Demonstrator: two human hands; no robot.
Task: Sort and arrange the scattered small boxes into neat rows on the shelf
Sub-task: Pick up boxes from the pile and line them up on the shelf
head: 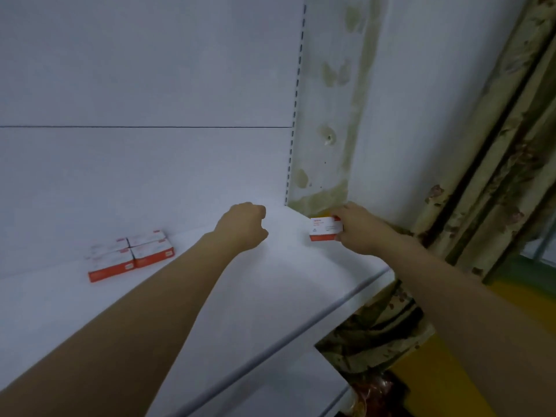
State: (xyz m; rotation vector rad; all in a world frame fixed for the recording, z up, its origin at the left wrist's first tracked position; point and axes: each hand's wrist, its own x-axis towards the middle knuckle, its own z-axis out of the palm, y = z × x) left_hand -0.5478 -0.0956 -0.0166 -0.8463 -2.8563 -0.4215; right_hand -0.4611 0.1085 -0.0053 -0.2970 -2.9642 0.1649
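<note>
Shelf [270, 296]: grouped boxes [131, 254], four, are lying at frame left. Left hand [243, 227]: fingers are clenching, holding nothing. Right hand [359, 230]: fingers [346, 236] are pinching the single box [326, 229] by its right end, right of centre.

White shelf board [270, 296], mostly bare. A tight block of four orange-and-white boxes [132, 254] sits to the left, close to the back panel [150, 176]. Open surface runs rightward from it to the left hand [243, 227]. Beyond a bare gap, the right hand [358, 230] pinches a small box [326, 228] at the shelf's right end. A patterned curtain [481, 176] crowds that side.
</note>
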